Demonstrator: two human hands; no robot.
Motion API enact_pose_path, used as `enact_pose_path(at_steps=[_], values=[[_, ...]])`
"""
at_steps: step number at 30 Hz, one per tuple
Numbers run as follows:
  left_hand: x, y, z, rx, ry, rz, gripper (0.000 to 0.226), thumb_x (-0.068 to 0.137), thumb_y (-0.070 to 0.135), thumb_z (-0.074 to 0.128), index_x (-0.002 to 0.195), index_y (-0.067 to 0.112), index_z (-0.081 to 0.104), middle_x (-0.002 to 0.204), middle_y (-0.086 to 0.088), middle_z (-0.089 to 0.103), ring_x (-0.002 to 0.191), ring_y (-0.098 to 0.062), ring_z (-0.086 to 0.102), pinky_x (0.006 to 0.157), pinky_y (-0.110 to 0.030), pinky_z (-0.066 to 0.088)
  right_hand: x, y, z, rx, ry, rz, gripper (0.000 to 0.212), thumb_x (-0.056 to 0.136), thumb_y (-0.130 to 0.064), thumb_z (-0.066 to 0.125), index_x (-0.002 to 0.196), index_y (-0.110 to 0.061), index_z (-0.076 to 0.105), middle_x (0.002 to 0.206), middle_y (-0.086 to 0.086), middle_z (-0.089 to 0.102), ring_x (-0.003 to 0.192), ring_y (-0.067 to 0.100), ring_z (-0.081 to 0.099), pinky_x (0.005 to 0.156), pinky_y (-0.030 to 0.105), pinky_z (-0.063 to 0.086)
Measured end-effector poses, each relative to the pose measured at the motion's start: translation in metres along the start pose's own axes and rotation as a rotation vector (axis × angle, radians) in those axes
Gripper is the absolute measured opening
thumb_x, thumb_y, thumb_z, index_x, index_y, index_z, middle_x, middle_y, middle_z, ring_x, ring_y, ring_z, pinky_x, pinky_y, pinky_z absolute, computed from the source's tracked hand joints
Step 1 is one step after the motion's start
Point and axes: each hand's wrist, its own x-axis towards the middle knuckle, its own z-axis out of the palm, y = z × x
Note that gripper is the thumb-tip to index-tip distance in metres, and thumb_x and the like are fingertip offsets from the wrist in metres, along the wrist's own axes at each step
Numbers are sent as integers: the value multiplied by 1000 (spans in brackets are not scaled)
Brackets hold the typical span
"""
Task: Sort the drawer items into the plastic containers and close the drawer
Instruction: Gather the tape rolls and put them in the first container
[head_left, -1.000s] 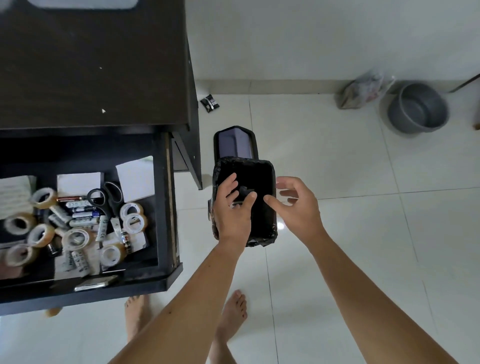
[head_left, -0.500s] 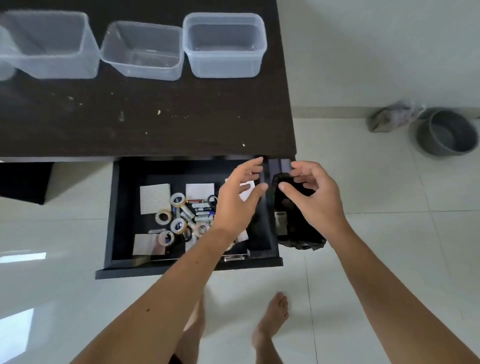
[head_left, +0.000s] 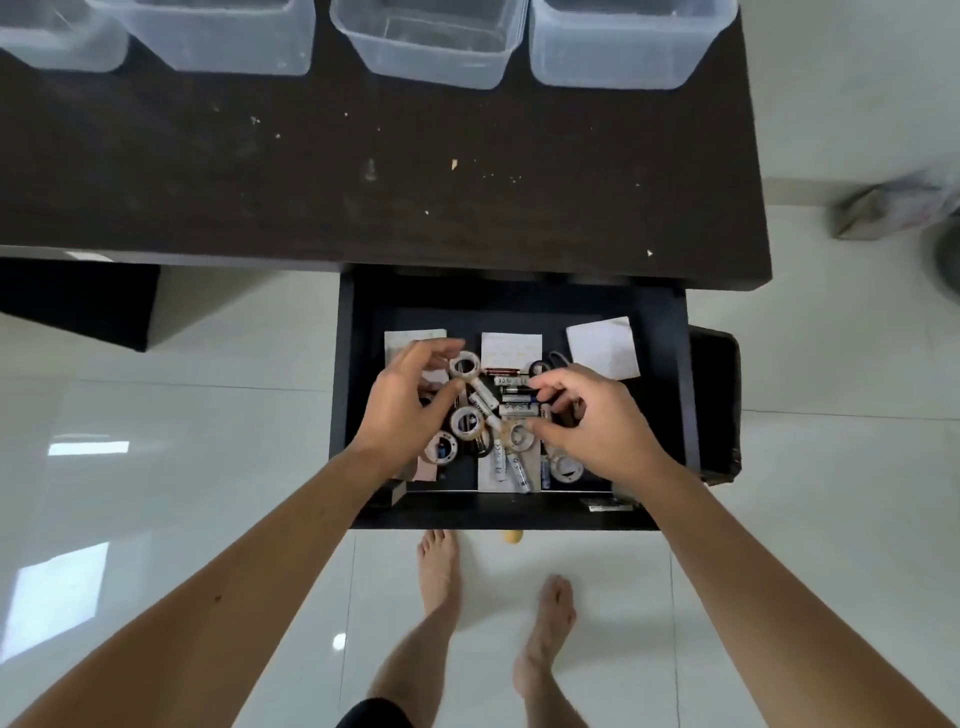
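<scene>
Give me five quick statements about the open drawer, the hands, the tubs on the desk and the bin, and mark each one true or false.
1. The drawer is pulled open. True.
2. Both hands are over the tape rolls and batteries in the drawer, the left hand and the right hand. True.
3. The clear plastic tubs on the desk are full of tape rolls. False: no tape rolls show in the parts in view.
4. The black bin stands to the left of the drawer. False: it stands beside the drawer's right side.
5. White paper notes lie at the back of the drawer. True.
</scene>
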Motion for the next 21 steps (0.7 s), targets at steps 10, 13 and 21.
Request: enact_pose_path(at_steps=[10, 13, 21], values=[[14, -19, 16, 313, -8, 88, 59, 94, 25, 78, 148, 16, 56, 140, -2, 60, 139, -23, 36, 111, -19, 25, 11, 8, 17, -311, -211, -162, 51, 78, -39, 91, 125, -35, 71, 118, -16, 62, 105, 8, 59, 82, 34, 50], [15, -21, 18, 355, -24, 108, 57, 94, 24, 77, 148, 18, 57, 136, -3, 63, 138, -22, 36, 113, -26, 29, 7, 11, 17, -239, -170, -160, 47, 81, -37, 89, 125, -34, 72, 114, -18, 58, 87, -2, 53, 78, 26, 44], [12, -17, 15, 347, -30, 155, 57, 91, 28, 83, 144, 18, 64, 121, -4, 55, 124, -22, 44, 105, -19, 31, 0, 3, 9, 37, -54, -145, 49, 81, -12, 83, 124, -33, 72, 113, -11, 56, 93, 8, 66, 89, 38, 59]])
